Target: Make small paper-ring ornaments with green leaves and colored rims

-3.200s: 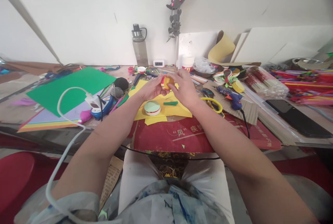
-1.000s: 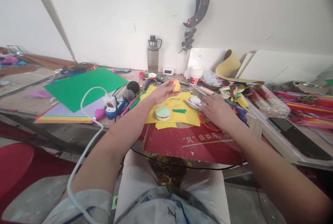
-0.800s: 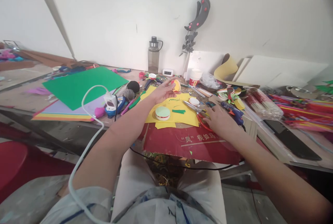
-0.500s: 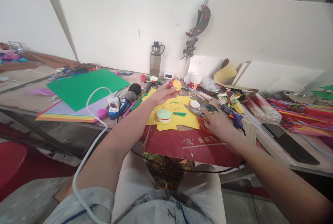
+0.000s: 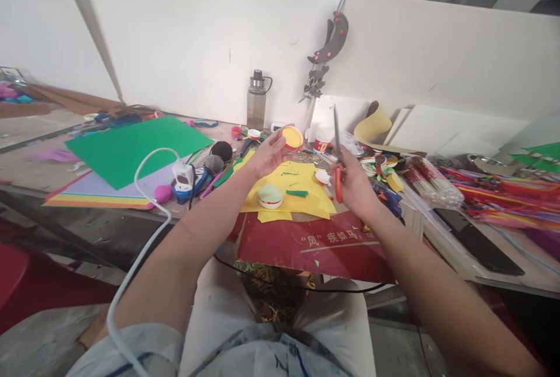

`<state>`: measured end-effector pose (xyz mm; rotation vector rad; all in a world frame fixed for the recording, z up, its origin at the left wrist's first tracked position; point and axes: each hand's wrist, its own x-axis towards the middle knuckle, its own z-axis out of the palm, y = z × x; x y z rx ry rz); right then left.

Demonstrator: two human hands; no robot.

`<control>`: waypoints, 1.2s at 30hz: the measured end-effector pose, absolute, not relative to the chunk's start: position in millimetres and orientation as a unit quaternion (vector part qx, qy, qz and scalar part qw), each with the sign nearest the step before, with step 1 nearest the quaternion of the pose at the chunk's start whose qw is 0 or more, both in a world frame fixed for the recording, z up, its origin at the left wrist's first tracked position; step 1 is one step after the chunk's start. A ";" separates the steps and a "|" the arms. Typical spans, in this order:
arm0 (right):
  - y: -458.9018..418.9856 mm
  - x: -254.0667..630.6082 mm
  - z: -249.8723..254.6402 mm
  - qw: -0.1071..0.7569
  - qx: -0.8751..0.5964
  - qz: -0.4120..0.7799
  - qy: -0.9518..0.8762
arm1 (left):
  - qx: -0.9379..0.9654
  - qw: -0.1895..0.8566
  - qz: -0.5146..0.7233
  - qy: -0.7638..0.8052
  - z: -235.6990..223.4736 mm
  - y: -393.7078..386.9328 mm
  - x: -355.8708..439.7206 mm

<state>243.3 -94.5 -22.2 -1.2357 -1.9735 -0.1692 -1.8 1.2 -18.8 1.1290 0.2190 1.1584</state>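
Note:
My left hand (image 5: 268,155) is raised over the table and pinches a small round cap covered in yellow paper with a red rim (image 5: 292,138). My right hand (image 5: 353,185) grips red-handled scissors (image 5: 336,149), whose blades point straight up beside the cap. Below both hands lies a yellow paper sheet (image 5: 301,187) with a green-topped round lid (image 5: 270,196) and a thin green strip (image 5: 297,193) on it. A small white cap (image 5: 322,177) rests just left of my right hand.
A red board (image 5: 306,240) lies at the table's front edge. Green paper (image 5: 131,146) and stacked coloured sheets lie left. A water bottle (image 5: 255,100) stands at the wall. A blue glue gun (image 5: 394,199), coloured sticks (image 5: 494,193) and a black phone (image 5: 476,240) lie right.
My right hand left the yellow-covered cap, reached to the scissors lying on the table, closed on them and lifted them upright. My left hand raised the cap a little.

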 end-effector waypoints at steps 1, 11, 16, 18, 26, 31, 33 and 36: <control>-88.8 233.1 -20.7 0.420 -0.476 -0.067 -0.770 | 0.508 0.680 0.521 0.094 -17.8 -0.3 -2.0; -66.4 219.4 -40.0 0.404 -0.532 -0.099 -0.737 | 0.524 0.628 0.564 0.114 -19.6 2.4 -0.3; -73.1 219.6 -35.6 0.348 -0.583 -0.102 -0.727 | 0.546 0.602 0.569 0.122 -24.4 10.7 1.4; -75.3 216.1 -33.6 0.337 -0.590 -0.098 -0.727 | 0.562 0.585 0.572 0.123 -25.2 13.5 1.4; -78.1 211.8 -34.3 0.335 -0.596 -0.079 -0.725 | 0.617 0.485 0.608 0.117 -34.5 30.7 4.5; -82.4 207.5 -31.8 0.318 -0.607 -0.061 -0.726 | 0.650 0.364 0.656 0.124 -45.1 47.3 6.4; -84.3 204.4 -31.5 0.301 -0.617 -0.054 -0.725 | 0.669 0.300 0.664 0.145 -48.1 53.4 5.1; -87.2 198.5 -31.2 0.276 -0.631 -0.047 -0.724 | 0.696 0.197 0.669 0.169 -50.2 57.9 3.7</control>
